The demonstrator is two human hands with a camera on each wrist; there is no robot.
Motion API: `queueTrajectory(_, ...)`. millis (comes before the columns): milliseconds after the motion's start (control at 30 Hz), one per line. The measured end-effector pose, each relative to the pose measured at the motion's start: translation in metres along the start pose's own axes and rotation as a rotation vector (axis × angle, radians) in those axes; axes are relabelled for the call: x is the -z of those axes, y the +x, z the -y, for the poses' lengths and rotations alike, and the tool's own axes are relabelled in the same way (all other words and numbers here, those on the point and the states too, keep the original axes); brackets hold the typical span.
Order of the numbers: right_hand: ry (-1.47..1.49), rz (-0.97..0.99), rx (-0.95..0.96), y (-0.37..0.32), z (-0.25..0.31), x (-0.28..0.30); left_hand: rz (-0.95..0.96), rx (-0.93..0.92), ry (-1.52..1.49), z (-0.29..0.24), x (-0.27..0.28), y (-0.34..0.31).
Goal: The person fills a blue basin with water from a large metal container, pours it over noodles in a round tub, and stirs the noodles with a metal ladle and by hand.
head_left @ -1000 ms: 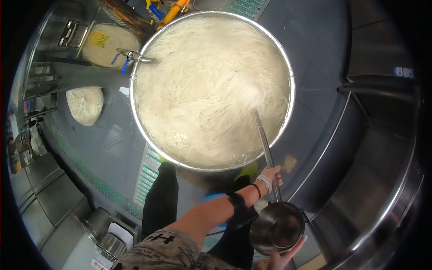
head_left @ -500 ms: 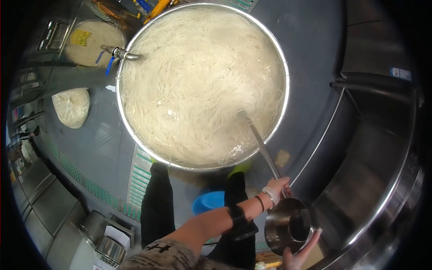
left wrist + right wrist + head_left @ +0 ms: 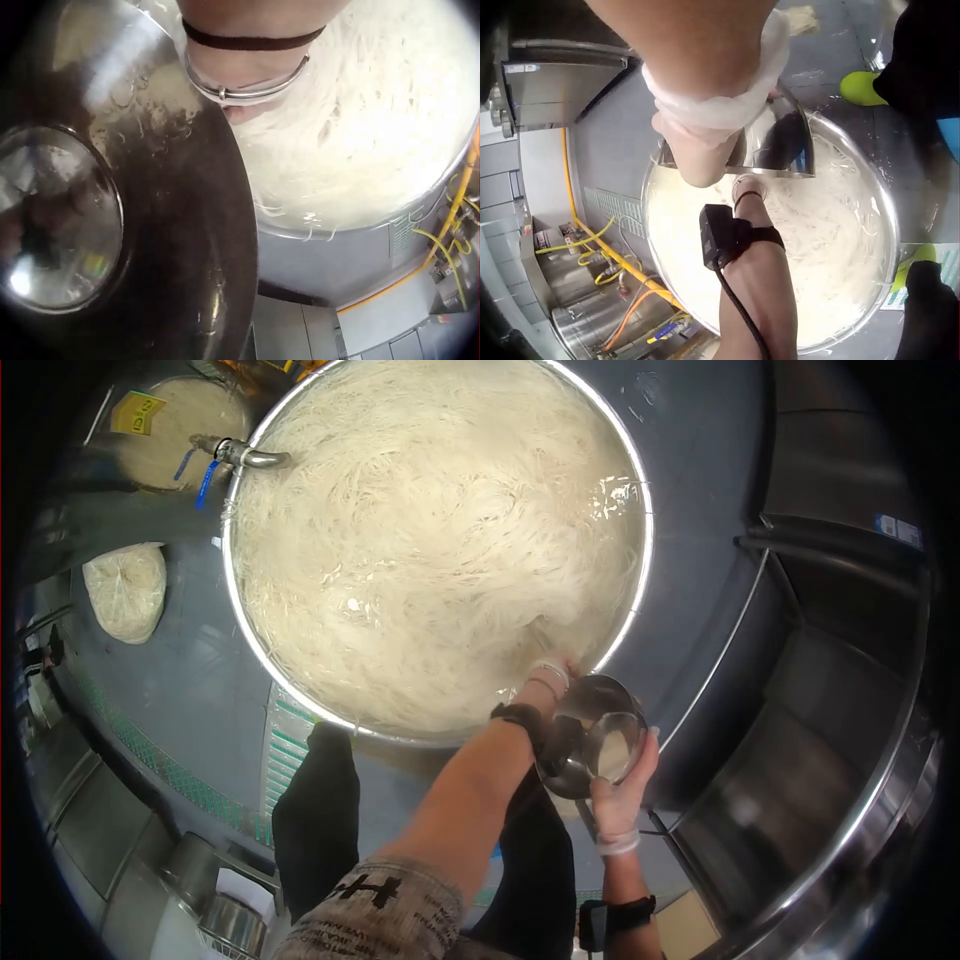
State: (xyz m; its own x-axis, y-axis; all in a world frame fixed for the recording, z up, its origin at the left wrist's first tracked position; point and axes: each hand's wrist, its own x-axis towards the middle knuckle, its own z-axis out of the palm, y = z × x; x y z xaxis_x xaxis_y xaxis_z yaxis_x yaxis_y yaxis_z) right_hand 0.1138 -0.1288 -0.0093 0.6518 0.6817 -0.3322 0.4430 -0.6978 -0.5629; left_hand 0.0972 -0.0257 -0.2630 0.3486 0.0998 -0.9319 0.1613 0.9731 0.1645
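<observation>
A wide round metal vat point(image 3: 232, 560) is full of pale, thin noodles point(image 3: 420, 540) in cloudy liquid. My left hand point(image 3: 560, 662) grips the handle of a large metal ladle just inside the vat's near right rim; its fingers are mostly hidden in the left wrist view. The handle end point(image 3: 540, 630) dips into the noodles. The ladle's dark, shiny bowl point(image 3: 570, 745) is at the upper end, overlapping the rim in the head view. My right hand point(image 3: 625, 790) holds this bowl from the near right side, thumb and fingers spread against it.
A curved metal tap point(image 3: 262, 458) with blue levers reaches over the vat's left rim. Beside it a tied clear bag point(image 3: 128, 592) lies on the grey floor. A steel counter point(image 3: 800, 760) stands at the right, and a green drain grating point(image 3: 285, 735) runs near my legs.
Both hands have moved forward with the ladle, bringing its bowl up to the vat's rim and the handle deeper into the noodles. My right forearm has come into the head view.
</observation>
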Motion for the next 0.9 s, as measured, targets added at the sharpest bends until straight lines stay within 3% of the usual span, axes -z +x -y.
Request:
queueTrajectory(133, 0.224, 0.091, 0.034, 0.011, -0.007, -0.029, -0.114, -0.150, 0.114, -0.025, 0.043, -0.018)
queueTrajectory(167, 0.345, 0.115, 0.046, 0.009, -0.006, -0.040, -0.117, -0.154, 0.117, -0.019, 0.055, 0.008)
queueTrajectory(233, 0.535, 0.160, 0.035, 0.002, -0.011, -0.057, -0.007, 0.005, -0.593, 0.009, 0.081, 0.075)
queueTrajectory(333, 0.748, 0.206, -0.055, -0.021, -0.024, -0.078, -0.117, -0.036, -0.591, -0.014, 0.108, -0.011)
queueTrajectory(500, 0.920, 0.224, -0.010, -0.071, 0.004, -0.092, -0.184, -0.008, -0.606, -0.015, 0.150, -0.061)
queueTrajectory(733, 0.952, 0.158, -0.030, -0.108, 0.017, -0.121, -0.345, -0.170, -0.570, -0.061, 0.168, -0.172)
queueTrajectory(767, 1.020, 0.256, -0.068, -0.109, 0.030, -0.115, -0.369, -0.190, -0.560, -0.067, 0.167, -0.184)
queueTrajectory(867, 1.017, 0.264, -0.040, -0.115, 0.036, -0.108, -0.406, -0.219, -0.556, -0.065, 0.170, -0.191)
queueTrajectory(900, 0.954, 0.273, -0.093, -0.118, 0.036, -0.098, -0.337, -0.206, -0.552, -0.049, 0.177, -0.175)
